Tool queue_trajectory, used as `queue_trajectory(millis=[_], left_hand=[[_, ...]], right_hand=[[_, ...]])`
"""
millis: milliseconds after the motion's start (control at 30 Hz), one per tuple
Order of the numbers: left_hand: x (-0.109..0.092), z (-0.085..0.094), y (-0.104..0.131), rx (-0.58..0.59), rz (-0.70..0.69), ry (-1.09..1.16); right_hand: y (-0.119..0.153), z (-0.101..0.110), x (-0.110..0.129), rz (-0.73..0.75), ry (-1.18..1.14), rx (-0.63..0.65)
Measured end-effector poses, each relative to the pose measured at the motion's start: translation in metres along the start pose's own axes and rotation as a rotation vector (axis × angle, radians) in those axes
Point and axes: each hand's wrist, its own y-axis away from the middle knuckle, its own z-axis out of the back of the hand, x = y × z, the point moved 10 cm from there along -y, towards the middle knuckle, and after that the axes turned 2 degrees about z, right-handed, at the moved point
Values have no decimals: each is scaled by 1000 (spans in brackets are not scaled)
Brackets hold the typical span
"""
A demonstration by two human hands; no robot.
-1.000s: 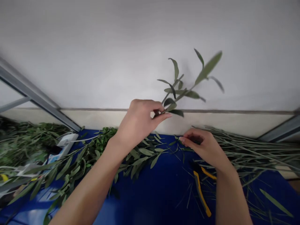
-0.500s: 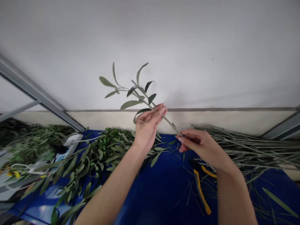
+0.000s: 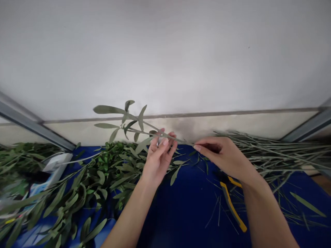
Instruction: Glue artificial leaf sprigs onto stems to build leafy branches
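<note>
A thin leafy branch (image 3: 144, 131) runs slantwise in front of me, its narrow grey-green leaves pointing left. Around the middle of its stem, my left hand (image 3: 159, 155) is loosely closed, thumb and fingers against it. My right hand (image 3: 222, 153) pinches the bare lower end of the stem between thumb and fingertips. Below that hand, yellow-and-grey handled cutters (image 3: 232, 208) lie on the blue table (image 3: 178, 213); their head is in shadow and hard to make out.
On the left lies a heap of leafy branches (image 3: 77, 193) beside a white power strip (image 3: 55, 168). Bare stems (image 3: 274, 155) are piled at the right, with loose leaf scraps (image 3: 307, 204) nearby. A pale wall (image 3: 165, 58) rises behind, between metal frame bars (image 3: 33, 124).
The branch has tipped lower and nearer level, its leafy end going down and left. My left hand has moved down slightly and its fingers have loosened. My right hand keeps its pinch.
</note>
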Motion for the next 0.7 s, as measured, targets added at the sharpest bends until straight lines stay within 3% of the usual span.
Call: queue_trajectory(millis=[100,200,300,367,467,600,633,700], left_hand=[[-11,-8,3,65,-45,-196],[-45,-9,10,40,-179,-332],[-82,-16,22,44,-270,-547],[-88,-27,28,123,-193,-723],[-69,-46,39,346,-3,-916],[-10,-63,64,747,288,-1078],[6,-62,70,831,343,-1119],[35,-56,78,931,399,-1213]], right_hand=[[-1,-14,12,16,50,30],[1,-22,18,12,52,77],[3,-17,14,-2,39,54],[1,-5,6,-8,15,-20],[3,34,-11,-25,-98,-295],[40,107,-38,-76,-329,-831],[49,120,-43,-90,-351,-882],[61,138,-52,-145,-283,-847]])
